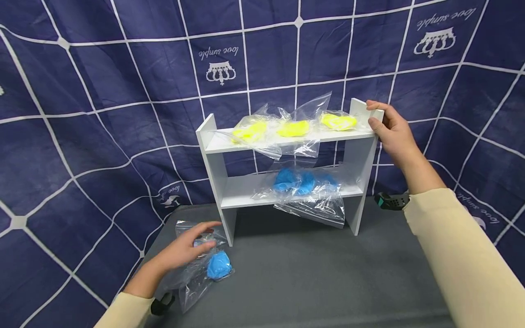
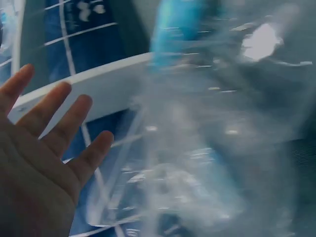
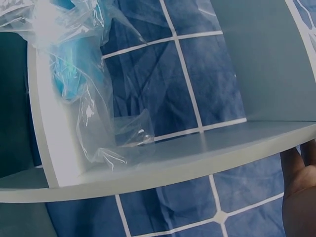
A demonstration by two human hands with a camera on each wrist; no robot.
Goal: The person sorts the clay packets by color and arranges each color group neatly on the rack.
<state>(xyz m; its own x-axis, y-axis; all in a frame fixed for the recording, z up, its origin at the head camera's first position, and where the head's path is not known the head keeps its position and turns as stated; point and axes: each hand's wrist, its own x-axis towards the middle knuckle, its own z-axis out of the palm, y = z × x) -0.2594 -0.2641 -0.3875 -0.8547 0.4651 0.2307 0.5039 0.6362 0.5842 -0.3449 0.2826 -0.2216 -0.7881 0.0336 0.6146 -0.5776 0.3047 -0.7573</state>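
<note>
A white two-tier shelf (image 1: 214,182) stands upright on the dark table. My right hand (image 1: 395,134) grips the top of its right side panel, thumb on the inner face; in the right wrist view the fingers (image 3: 295,165) show at the panel's edge. Low at the left, my left hand (image 1: 188,246) is held with fingers spread, holding nothing, over clear plastic bags beside the shelf's left foot. One bag there contains a blue lump (image 1: 219,265). In the left wrist view, the left palm (image 2: 29,163) faces the camera near blurred bags.
Three bagged yellow lumps (image 1: 294,129) lie along the upper board. Bagged blue lumps (image 1: 284,180) are bunched on the lower board, their plastic hanging over its front edge. A navy cloth (image 1: 143,82) with white grid lines hangs behind and at both sides of the grey tabletop (image 1: 311,269).
</note>
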